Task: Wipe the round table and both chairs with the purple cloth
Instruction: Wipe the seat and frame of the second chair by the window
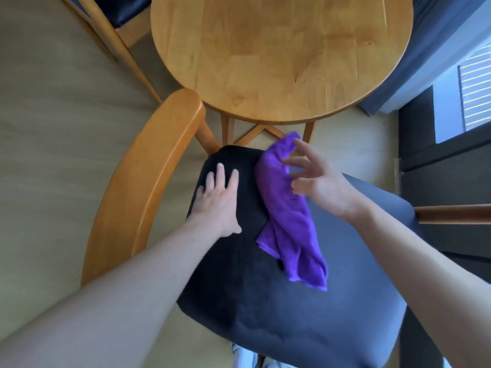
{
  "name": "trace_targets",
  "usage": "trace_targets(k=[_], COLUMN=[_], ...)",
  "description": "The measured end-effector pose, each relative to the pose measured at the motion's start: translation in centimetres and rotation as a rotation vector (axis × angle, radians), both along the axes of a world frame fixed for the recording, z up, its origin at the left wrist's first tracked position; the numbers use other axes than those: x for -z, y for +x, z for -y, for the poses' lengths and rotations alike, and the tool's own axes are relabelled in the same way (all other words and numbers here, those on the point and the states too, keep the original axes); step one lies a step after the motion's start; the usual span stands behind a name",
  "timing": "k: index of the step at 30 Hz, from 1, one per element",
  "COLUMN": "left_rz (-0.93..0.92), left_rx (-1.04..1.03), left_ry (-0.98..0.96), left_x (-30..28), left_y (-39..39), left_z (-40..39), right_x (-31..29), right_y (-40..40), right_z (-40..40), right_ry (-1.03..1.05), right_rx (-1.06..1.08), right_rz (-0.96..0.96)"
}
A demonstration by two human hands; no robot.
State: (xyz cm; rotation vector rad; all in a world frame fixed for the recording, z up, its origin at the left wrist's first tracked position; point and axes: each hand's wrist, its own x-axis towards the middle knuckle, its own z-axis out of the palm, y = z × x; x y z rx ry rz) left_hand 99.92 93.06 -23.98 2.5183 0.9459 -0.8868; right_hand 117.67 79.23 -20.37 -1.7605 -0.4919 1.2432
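Pale wood-look flooring (53, 128) is framing the dark padded seat of a near wooden chair (265, 314), wiping apparently under way.

Left hand (216, 200) is lying flat on the seat, fingers spread and holding nothing, likely steadying the chair; right hand (316, 181) is hovering with loose open fingers over the crumpled purple cloth (292, 229) lying on the seat. Beyond, round wooden table (279, 54) and second wooden chair (117, 19) are waiting.

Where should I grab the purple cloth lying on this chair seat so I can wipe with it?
Probably take the cloth at its bunched middle, coming down from above with the right hand that hovers open over it. It lies crumpled lengthwise on the seat, so the thick folds give more to gather than the thin near corner.
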Motion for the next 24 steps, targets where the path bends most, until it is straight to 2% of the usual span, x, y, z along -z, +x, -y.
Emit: trace_targets(k=[1, 4, 6, 10, 17, 21, 24], left_rz=[-0.03, -0.066, -0.051, -0.013, 0.017, 0.016, 0.021], left_rx=[0.012, 0.083, 0.108, 0.128, 0.117, 0.098, 0.073], left_ry=[0.009, 0.047, 0.072, 0.095, 0.067, 0.055, 0.053], left_x=[0.5, 1.5, 1.9, 2.3, 2.7, 2.4, 2.4], left_y=[0.3, 0.2, 0.0, -0.4, -0.8, -0.8, -0.8], left_z=[-0.4, -0.7, -0.7, -0.8, -0.9, -0.8, -0.5], right_x=[0.4, 2.6, 4.5, 8.0, 7.4, 6.8, 6.3], right_y=[-0.1, -0.1, -0.3, -1.6, -3.9, -2.5, 0.6], right_z=[-0.6, -2.4, -3.9, -6.4, -5.8, -3.0, 0.8], right_ry=[0.013, -0.074, -0.185, -0.23, -0.166, -0.271, -0.454], right_rx=[-0.053, -0.322, -0.499, -0.686, -0.513, -0.453, -0.176], right_rz=[0.129, 0.675, 0.804, 0.913, 0.909, 0.954, 0.873])
